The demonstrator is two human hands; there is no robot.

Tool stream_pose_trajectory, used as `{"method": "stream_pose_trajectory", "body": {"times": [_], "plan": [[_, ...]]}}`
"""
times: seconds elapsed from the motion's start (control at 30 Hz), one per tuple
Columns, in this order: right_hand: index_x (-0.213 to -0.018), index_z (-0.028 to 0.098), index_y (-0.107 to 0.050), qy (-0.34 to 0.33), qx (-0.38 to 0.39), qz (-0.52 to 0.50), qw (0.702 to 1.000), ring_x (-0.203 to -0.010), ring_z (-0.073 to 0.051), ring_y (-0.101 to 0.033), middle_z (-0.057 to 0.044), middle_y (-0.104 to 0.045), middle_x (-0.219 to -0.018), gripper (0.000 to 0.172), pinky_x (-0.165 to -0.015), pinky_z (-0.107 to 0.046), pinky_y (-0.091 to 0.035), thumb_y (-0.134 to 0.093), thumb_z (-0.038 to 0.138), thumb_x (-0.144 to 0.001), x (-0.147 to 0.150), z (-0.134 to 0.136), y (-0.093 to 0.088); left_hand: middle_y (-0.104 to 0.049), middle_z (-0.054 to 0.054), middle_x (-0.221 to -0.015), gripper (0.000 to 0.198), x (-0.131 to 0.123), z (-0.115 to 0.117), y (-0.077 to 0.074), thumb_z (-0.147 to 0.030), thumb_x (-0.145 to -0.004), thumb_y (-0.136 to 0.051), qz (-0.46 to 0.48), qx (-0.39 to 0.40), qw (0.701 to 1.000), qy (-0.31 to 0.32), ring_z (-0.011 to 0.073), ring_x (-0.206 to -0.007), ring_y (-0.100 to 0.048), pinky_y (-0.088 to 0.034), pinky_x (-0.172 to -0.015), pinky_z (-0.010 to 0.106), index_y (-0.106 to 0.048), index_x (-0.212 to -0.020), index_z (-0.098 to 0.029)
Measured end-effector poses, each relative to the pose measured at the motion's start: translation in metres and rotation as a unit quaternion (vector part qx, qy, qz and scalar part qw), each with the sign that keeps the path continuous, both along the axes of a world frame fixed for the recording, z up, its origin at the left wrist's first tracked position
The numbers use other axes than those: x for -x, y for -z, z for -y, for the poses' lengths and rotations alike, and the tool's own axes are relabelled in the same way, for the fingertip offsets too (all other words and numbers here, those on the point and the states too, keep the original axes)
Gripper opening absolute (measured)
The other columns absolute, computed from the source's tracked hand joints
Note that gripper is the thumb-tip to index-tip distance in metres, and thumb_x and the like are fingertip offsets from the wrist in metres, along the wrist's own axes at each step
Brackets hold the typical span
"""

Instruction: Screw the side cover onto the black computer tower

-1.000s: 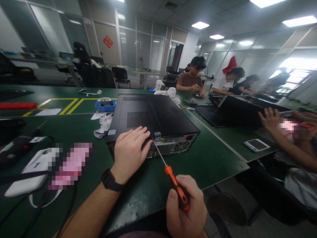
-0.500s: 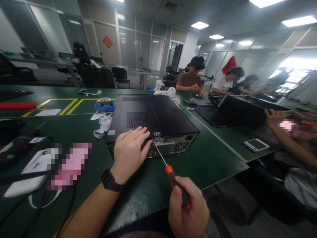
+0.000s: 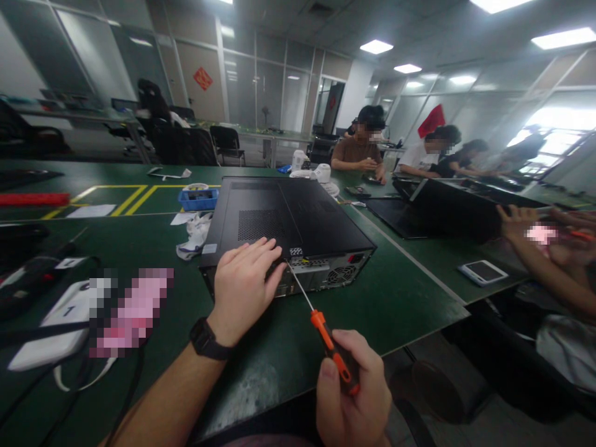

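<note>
A black computer case [image 3: 321, 217] lies flat on the green table, its metal rear panel facing me. My left hand [image 3: 246, 279] rests on the case's near edge, fingers lying over the top and the thumb stretched toward the rear edge. My right hand [image 3: 356, 385] is wrapped round the handle of an orange and black screwdriver [image 3: 321, 326]. The screwdriver's shaft points up and left, and its tip meets the rear edge of the case beside my left thumb. Whatever lies right at the tip is too small to make out.
A blue bin [image 3: 198, 198] and a crumpled white glove [image 3: 193, 236] lie left of the case. Further left are a white device [image 3: 58, 335] and cables. At right, another person's hands are near a phone [image 3: 483, 272] and an open black case [image 3: 454, 208].
The screwdriver handle has turned in my right hand, showing more of its orange part. My left hand and the case have stayed in place.
</note>
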State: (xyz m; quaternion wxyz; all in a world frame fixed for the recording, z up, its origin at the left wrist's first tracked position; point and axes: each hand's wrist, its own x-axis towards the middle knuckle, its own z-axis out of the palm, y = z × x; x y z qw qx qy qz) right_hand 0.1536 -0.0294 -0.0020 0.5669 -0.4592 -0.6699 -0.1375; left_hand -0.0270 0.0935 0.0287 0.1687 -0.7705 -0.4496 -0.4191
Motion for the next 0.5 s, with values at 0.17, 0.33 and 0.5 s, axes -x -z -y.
{"method": "stream_pose_trajectory", "body": {"times": [0.17, 0.33, 0.5], "plan": [[-0.116, 0.016, -0.063, 0.013, 0.009, -0.007, 1.000, -0.073, -0.013, -0.070, -0.004, -0.072, -0.092, 0.020, -0.070, -0.025, -0.063, -0.057, 0.015, -0.097, 0.0010, -0.0006, 0.0014, -0.076, 0.008, -0.134, 0.021, 0.0005, -0.0004, 0.0011, -0.028, -0.099, -0.065, 0.004, 0.005, 1.000, -0.001, 0.0280, -0.125, -0.072, -0.052, -0.105, 0.049, -0.075, -0.117, -0.022], [-0.116, 0.014, -0.062, -0.016, -0.008, -0.002, 1.000, -0.086, -0.016, -0.073, -0.007, -0.071, -0.096, 0.021, -0.075, -0.027, -0.063, -0.057, 0.019, -0.097, 0.0004, -0.0014, 0.0011, -0.076, 0.008, -0.133, 0.021, 0.0007, -0.0003, 0.0015, -0.028, -0.099, -0.065, 0.006, 0.003, 1.000, 0.001, 0.0284, -0.125, -0.072, -0.052, -0.105, 0.049, -0.075, -0.117, -0.022], [-0.115, 0.016, -0.063, 0.010, 0.004, 0.004, 1.000, -0.079, -0.013, -0.072, -0.004, -0.072, -0.093, 0.018, -0.075, -0.023, -0.062, -0.054, 0.015, -0.099, 0.0001, -0.0001, 0.0024, -0.076, 0.008, -0.133, 0.021, 0.0004, -0.0001, 0.0005, -0.028, -0.099, -0.065, 0.006, 0.005, 1.000, 0.002, 0.0282, -0.125, -0.072, -0.052, -0.105, 0.049, -0.075, -0.117, -0.022]]}}
